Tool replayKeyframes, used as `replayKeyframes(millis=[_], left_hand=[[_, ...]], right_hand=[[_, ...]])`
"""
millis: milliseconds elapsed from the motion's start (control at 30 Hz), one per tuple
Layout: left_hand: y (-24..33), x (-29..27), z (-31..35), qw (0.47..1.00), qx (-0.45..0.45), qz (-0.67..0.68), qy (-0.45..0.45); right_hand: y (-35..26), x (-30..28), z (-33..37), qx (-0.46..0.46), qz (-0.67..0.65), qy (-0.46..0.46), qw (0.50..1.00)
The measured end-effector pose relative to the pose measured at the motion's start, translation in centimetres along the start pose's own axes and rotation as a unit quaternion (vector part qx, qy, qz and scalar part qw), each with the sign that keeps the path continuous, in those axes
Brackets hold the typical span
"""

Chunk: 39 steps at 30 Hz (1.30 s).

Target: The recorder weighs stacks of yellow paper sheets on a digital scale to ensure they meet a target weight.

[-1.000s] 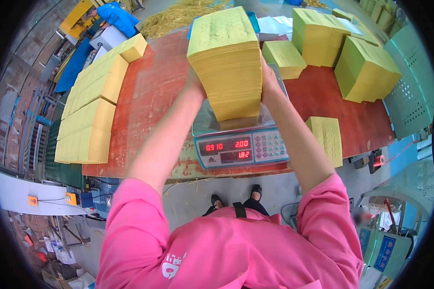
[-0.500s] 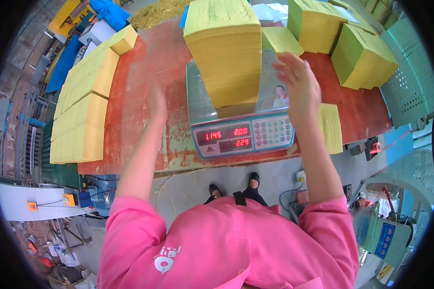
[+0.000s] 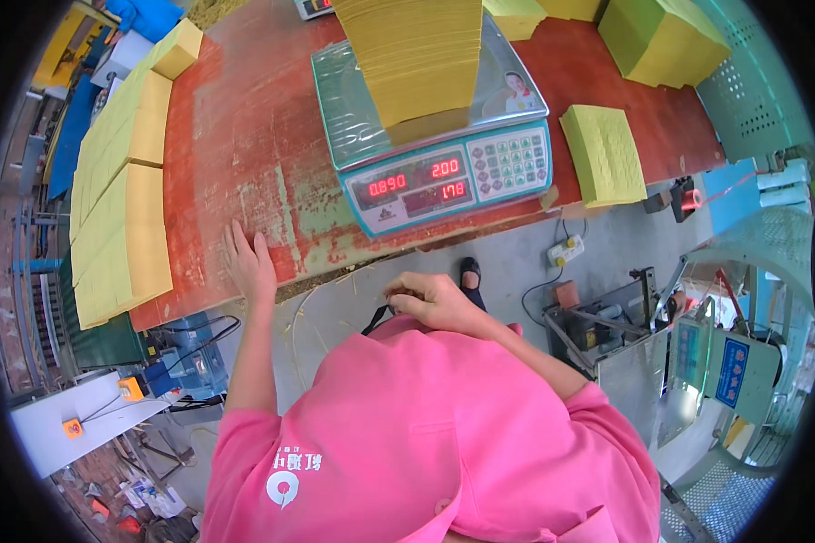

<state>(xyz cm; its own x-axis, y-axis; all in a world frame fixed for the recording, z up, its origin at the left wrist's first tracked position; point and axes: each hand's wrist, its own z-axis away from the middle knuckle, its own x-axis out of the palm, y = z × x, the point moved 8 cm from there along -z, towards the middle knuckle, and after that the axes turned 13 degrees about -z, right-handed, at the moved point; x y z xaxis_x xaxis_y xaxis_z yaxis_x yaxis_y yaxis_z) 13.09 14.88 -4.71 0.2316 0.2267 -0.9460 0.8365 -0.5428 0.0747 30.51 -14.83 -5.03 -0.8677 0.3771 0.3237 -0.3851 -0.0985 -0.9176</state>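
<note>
Item: one co-worker's blue garment (image 3: 149, 14), far left corner, near a yellow machine (image 3: 62, 45), partly cut off from my sight. Item: white panel (image 3: 41, 443), left, carrying two orange boxes (image 3: 130, 389) joined by thin black wiring. Item: loose clutter (image 3: 149, 498) below it, whitish bags among it, too small to sort. Item: power strip (image 3: 566, 251), white, yellow plugs fitted, on grey floor (image 3: 335, 317); reddish block (image 3: 567, 292) nearby. Item: pink-red spool (image 3: 691, 199), right. Item: perforated metal panel (image 3: 761, 100), pale green, upright. Item: blue sign (image 3: 732, 373), white lettering, on a pale green housing.
</note>
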Motion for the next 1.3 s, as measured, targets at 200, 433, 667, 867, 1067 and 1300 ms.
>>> replayKeyframes(millis=[200,433,667,867,1067,1300], left_hand=[[-0.7,0.8,0.4,0.999,-0.030,0.001,-0.028],[-2.2,1.3,-0.8,0.991,-0.074,0.101,-0.053],[11.8,-13.1,-6.4,0.956,0.012,0.293,0.026],[25.4,-26.1,-7.1,0.874,0.217,0.400,0.171],[31.8,-30.3,-8.2,0.866,0.305,0.317,0.236],[34.2,-29.0,-13.0,0.902,0.300,0.297,0.095]], right_hand=[[3.1,-1.5,0.4,0.023,0.016,0.023,0.999],[3.0,-1.0,1.4,0.039,0.031,-0.001,0.999],[3.0,-3.7,1.5,0.041,-0.010,0.012,0.999],[0.0,-7.7,2.2,0.050,0.022,-0.002,0.999],[0.1,-12.4,2.8,0.033,-0.012,-0.034,0.999],[0.8,-14.8,3.6,0.055,-0.013,-0.056,0.997]])
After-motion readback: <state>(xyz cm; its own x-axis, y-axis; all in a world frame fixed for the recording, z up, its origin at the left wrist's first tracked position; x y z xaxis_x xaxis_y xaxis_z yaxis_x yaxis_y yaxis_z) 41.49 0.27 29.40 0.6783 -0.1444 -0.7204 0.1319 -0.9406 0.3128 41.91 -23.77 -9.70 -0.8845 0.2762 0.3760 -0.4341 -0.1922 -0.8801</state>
